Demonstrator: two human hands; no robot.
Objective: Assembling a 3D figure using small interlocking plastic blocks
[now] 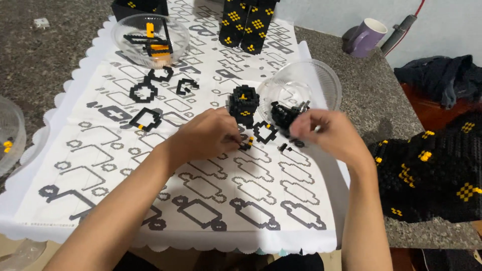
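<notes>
My left hand (207,136) rests on the printed white sheet (150,175), its fingertips pinching a small black and yellow brick piece (246,144). My right hand (329,134) hovers just right of it, fingers curled near a heap of small black bricks (284,115) that spills from a tipped clear plastic bowl (321,83). Whether the right fingers hold a brick is hidden. A small black block assembly with yellow spots (244,104) stands just beyond my left hand. A flat black ring of bricks (264,132) lies between my hands.
Another clear bowl (131,30) at the back left holds black and yellow pieces. Flat black brick outlines (145,119) lie on the sheet. A tall black and yellow built piece (247,22) stands at the back, a large one (432,175) at right, a purple mug (367,37) behind.
</notes>
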